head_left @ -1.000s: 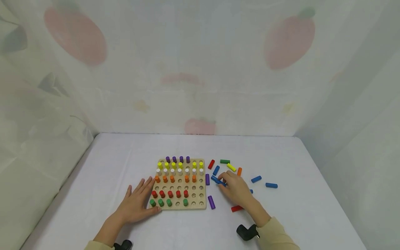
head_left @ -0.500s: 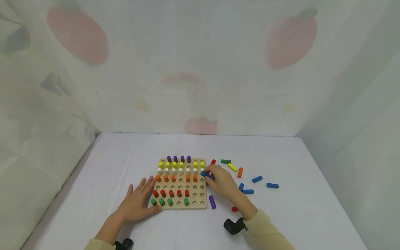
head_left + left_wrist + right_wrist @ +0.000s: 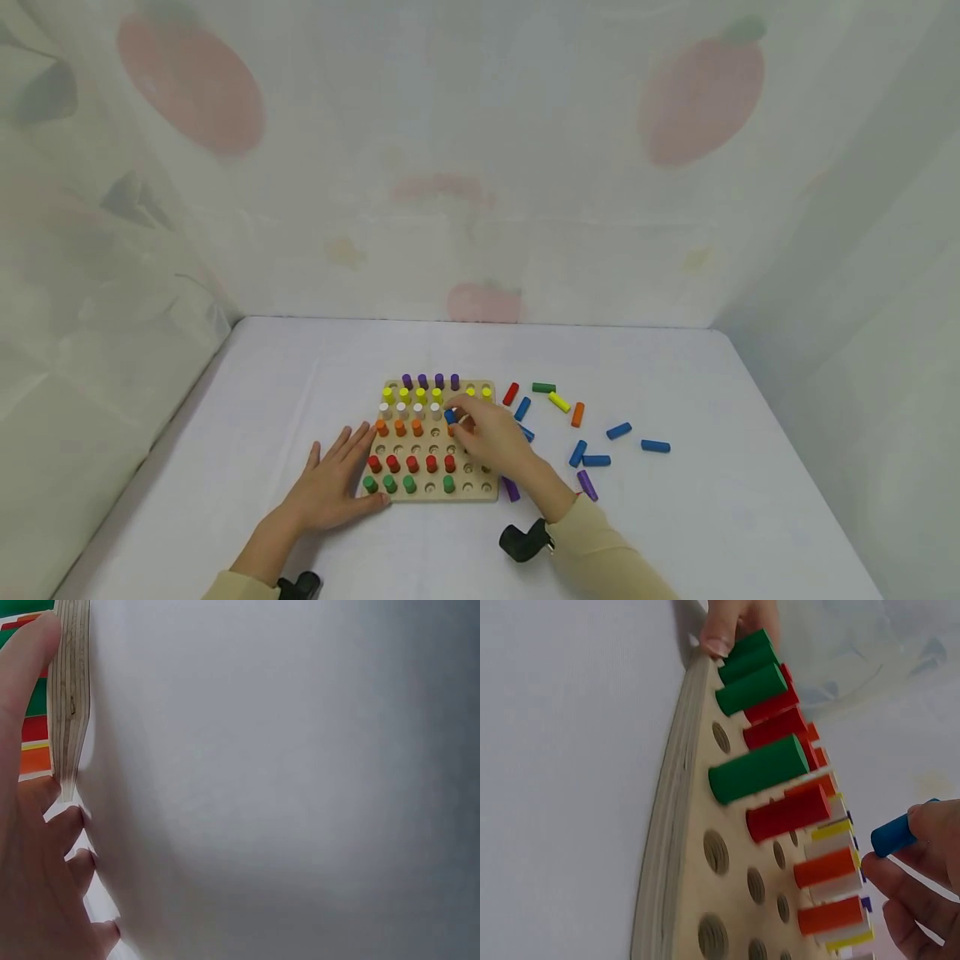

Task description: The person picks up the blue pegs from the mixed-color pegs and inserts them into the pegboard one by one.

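Observation:
A wooden pegboard [image 3: 420, 493] on the table carries rows of purple, yellow, white, orange, red and green pegs, with one row of bare holes between the orange and red ones. My right hand [image 3: 497, 437] pinches a blue peg [image 3: 450, 416] between thumb and fingertips, over the board near the white and orange rows. In the right wrist view the blue peg [image 3: 894, 836] is tilted, above the tops of the standing pegs. My left hand [image 3: 322, 493] lies spread at the board's left side, its thumb [image 3: 37, 641] on the near corner and its fingers along the edge.
Loose pegs lie right of the board: several blue ones, one of them a blue peg [image 3: 656, 447] farthest right, plus a red peg [image 3: 511, 394], a green peg [image 3: 543, 387], a yellow peg [image 3: 558, 402], an orange peg [image 3: 577, 414] and a purple peg [image 3: 587, 485].
My right hand has picked up the blue peg from among the loose pegs and moved left with it over the board. The left hand has stayed at the board's edge.

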`<state>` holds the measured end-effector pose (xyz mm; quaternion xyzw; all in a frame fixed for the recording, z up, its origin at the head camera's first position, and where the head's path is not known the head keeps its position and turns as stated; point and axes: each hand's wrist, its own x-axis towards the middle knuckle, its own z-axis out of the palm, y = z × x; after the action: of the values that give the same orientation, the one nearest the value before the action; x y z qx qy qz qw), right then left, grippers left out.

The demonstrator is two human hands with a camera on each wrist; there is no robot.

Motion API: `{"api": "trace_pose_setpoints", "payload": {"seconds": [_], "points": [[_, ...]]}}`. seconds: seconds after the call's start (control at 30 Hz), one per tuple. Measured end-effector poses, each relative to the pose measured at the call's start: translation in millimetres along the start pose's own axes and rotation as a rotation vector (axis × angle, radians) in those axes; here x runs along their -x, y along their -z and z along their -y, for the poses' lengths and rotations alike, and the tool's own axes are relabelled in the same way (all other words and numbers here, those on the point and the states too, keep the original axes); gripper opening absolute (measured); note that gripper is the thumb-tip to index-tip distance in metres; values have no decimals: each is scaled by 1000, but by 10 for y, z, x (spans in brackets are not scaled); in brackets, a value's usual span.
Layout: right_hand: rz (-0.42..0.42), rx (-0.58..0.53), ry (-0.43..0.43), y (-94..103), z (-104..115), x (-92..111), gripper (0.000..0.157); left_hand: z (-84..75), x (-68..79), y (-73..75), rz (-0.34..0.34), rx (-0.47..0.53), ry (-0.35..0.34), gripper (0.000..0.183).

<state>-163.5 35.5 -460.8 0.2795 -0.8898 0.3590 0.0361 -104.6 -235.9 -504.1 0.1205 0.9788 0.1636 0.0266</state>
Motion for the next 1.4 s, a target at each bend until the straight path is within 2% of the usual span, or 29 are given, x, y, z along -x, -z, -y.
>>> {"api": "trace_pose_setpoints", "payload": {"seconds": [0.13,0.33,0.67,0.83,1.07,1.4], "points": [[14,-4,14,-107,64,-49,26,8,-5,-8,1,-4,2,103],[42,-75,23,-214,184,-118,23,38,-15,-38,12,4,7,104],[78,-28,27,-373,349,-218,20,43,-16,-50,20,22,2,104],[95,-15,20,-448,373,-250,17,36,-14,-46,20,30,-3,103],[64,56,84,-535,370,-295,23,17,-13,-30,6,35,-14,103],[139,24,59,-667,381,-375,20,-24,-5,5,-7,20,-17,101]]}}
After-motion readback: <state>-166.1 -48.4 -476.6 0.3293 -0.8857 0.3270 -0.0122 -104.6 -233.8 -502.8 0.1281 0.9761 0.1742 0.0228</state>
